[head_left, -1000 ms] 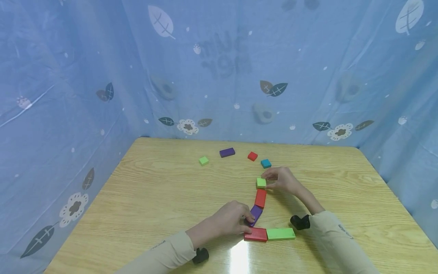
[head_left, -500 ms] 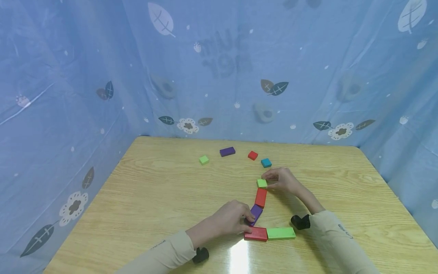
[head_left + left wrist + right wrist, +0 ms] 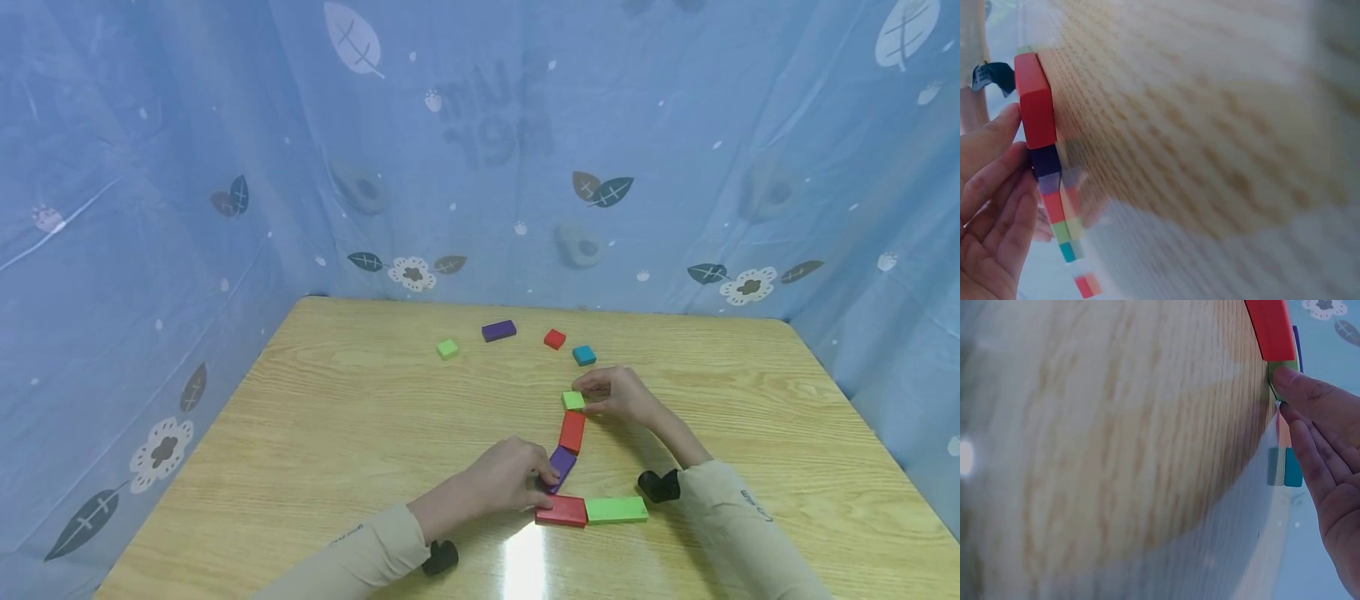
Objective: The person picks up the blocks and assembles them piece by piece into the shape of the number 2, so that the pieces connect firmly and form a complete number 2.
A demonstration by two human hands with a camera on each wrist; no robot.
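In a bent row lie a long light-green block (image 3: 617, 510), a red block (image 3: 564, 512), a purple block (image 3: 562, 467), a second red block (image 3: 572, 431) and a small light-green block (image 3: 573, 401). My left hand (image 3: 504, 477) holds the near end of the purple block with its fingers; its thumb touches the near red block's left corner. At the row's far end, my right hand (image 3: 618, 395) pinches the small green block from the right. In the right wrist view, the thumb covers part of that green block (image 3: 1274, 387).
Beyond the row lie a blue block (image 3: 584, 356), a small red block (image 3: 555, 339), another purple block (image 3: 498, 331) and another small green block (image 3: 447, 349). A blue patterned curtain (image 3: 480, 167) hangs behind the wooden table (image 3: 337, 417).
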